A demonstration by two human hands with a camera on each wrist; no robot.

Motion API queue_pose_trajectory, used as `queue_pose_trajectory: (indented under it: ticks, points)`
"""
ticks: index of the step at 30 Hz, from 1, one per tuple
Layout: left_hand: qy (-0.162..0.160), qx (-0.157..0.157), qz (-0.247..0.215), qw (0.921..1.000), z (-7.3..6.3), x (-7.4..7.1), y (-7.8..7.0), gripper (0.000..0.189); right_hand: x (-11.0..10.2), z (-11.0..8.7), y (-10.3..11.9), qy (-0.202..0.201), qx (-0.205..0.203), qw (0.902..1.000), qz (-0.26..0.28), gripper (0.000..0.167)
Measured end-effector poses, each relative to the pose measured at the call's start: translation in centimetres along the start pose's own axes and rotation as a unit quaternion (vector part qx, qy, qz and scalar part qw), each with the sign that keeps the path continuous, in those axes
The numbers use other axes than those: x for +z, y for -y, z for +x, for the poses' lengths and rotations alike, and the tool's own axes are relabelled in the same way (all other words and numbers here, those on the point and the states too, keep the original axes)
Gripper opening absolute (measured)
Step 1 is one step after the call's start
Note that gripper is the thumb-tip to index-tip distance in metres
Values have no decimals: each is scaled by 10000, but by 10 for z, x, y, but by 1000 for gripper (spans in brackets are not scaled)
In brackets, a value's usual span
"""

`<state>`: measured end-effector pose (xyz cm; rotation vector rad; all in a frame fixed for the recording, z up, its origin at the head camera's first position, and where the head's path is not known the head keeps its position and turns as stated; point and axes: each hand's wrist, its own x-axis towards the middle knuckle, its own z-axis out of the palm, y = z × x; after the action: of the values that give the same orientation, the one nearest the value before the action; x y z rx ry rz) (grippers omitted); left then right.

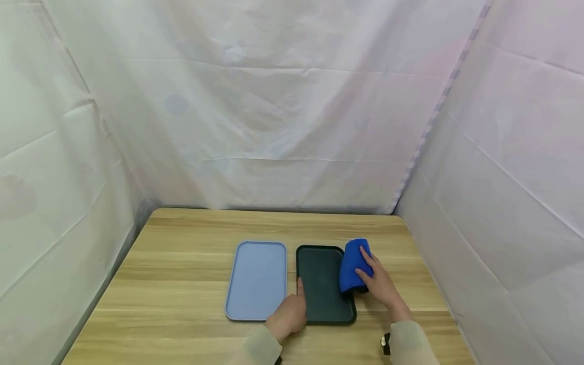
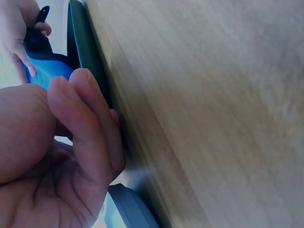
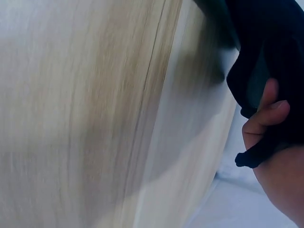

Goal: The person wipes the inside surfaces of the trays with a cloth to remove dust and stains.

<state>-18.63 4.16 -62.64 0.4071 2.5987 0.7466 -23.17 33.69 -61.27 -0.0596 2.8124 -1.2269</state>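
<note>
A bright blue fabric piece (image 1: 352, 266) with a black lower edge is in my right hand (image 1: 382, 285), at the right side of the dark green tray (image 1: 321, 279). Its dark underside (image 3: 254, 28) and a narrow black tab (image 2: 43, 14) show in the wrist views. My right fingers curl round it; whether it rests on the tray is unclear. My left hand (image 1: 290, 310) lies by the green tray's near left corner, its index finger straight along the left rim and its other fingers curled (image 2: 80, 118) with nothing visible in them.
A light blue tray (image 1: 257, 279) lies flat just left of the green one, a narrow gap between them. Both are on a wood-grain table (image 1: 173, 284). White cloth sheets (image 1: 274, 111) hang behind the table and on both sides.
</note>
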Motion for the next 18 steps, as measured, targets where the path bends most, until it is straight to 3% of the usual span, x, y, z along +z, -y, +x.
queue_pose_trajectory:
  ticks: [7, 13, 15, 18]
  points:
    - [38, -27, -6, 10000, 0, -1, 0, 98, -25, -6, -11, -247, 287, 9993, -64, 72]
    - [62, -26, -24, 10000, 0, -1, 0, 96, -40, -7, -12, -727, -15, 9890, -1287, 75]
    - [91, -65, -13, 9999, 0, -1, 0, 97, -37, -5, -13, -634, -120, 9850, -1598, 76]
    - [112, -112, 13, 9999, 0, -2, -1, 96, -23, -2, -18, -214, -108, 9903, -1371, 75]
